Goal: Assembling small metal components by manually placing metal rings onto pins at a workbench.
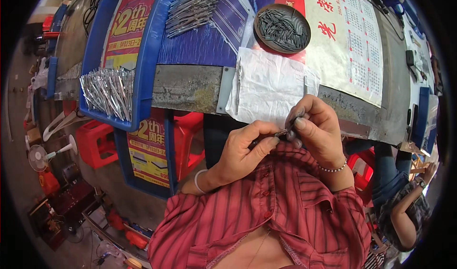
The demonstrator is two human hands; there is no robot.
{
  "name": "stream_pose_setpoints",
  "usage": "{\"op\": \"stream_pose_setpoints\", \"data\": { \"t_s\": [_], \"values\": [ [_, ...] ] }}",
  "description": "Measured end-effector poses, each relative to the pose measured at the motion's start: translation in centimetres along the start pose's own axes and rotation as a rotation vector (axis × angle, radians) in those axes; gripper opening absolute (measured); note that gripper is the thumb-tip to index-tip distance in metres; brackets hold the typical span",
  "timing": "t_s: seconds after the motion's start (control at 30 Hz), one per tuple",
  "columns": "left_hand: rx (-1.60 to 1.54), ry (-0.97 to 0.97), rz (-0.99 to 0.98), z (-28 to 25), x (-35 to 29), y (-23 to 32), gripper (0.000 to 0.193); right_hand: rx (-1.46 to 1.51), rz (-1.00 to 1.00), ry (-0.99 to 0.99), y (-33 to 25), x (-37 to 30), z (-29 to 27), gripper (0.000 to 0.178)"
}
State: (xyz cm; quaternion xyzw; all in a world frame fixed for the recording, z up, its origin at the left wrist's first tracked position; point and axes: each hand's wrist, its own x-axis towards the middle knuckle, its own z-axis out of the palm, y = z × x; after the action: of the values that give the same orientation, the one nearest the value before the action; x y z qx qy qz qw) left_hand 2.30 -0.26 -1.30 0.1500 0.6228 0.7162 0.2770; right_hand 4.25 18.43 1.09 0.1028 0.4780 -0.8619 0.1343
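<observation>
My left hand point(247, 147) and my right hand point(316, 128) meet in front of my chest, at the table's near edge. Both are closed, fingertips pinched together round a small thin metal piece point(283, 132). Fingers cover most of it, so its exact kind does not show. Just beyond them a crumpled white cloth point(264, 90) lies over the table edge. Thin metal strips rest on it, one strip point(239, 81) at its left side, another strip point(305, 84) at its right. Behind the cloth stands a round brown bowl point(281, 51) holding many short dark metal pins point(284, 29).
At the left, a blue tray point(145, 74) holds a heap of silver metal strips point(108, 94). More strips point(194, 9) lie on a blue sheet. A calendar sheet point(357, 45) covers the table's right part. Red stools point(97, 143) stand below; another person point(404, 212) sits at right.
</observation>
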Motion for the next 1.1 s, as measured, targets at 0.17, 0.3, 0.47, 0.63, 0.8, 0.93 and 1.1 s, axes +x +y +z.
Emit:
{"op": "stream_pose_setpoints", "data": {
  "t_s": [0.17, 0.3, 0.47, 0.63, 0.8, 0.93, 1.1],
  "values": [
    [0.003, -0.035, -0.03, -0.1, -0.2, -0.1, 0.014, 0.005, -0.021, -0.011, 0.0, -0.1, 0.2, 0.011],
    [-0.016, -0.029, -0.029, -0.2, -0.2, 0.1, 0.013, -0.074, 0.002, -0.013, 0.0, 0.0, 0.1, 0.012],
    [0.326, 0.065, 0.236, -0.2, -0.2, 0.0, 0.011, -0.137, 0.001, 0.011, -0.1, -0.1, 0.6, 0.011],
    [0.583, 0.134, 0.462, -0.3, -0.4, -0.1, 0.015, -0.583, -0.107, 0.017, -0.5, -1.2, 1.5, 0.009],
    [0.32, 0.015, 0.184, -0.4, -0.7, 0.8, 0.016, -0.461, -0.162, 0.031, 0.8, -1.6, 1.2, 0.008],
    [-0.499, -0.246, -0.455, -1.2, -0.2, 0.6, 0.018, -0.295, -0.104, 0.083, 0.5, -1.5, 0.8, 0.009],
    [-0.864, -0.347, -0.592, -1.0, -0.1, -0.2, 0.022, -0.31, -0.076, 0.04, 1.2, -0.9, 0.1, 0.009]
  ]
}}
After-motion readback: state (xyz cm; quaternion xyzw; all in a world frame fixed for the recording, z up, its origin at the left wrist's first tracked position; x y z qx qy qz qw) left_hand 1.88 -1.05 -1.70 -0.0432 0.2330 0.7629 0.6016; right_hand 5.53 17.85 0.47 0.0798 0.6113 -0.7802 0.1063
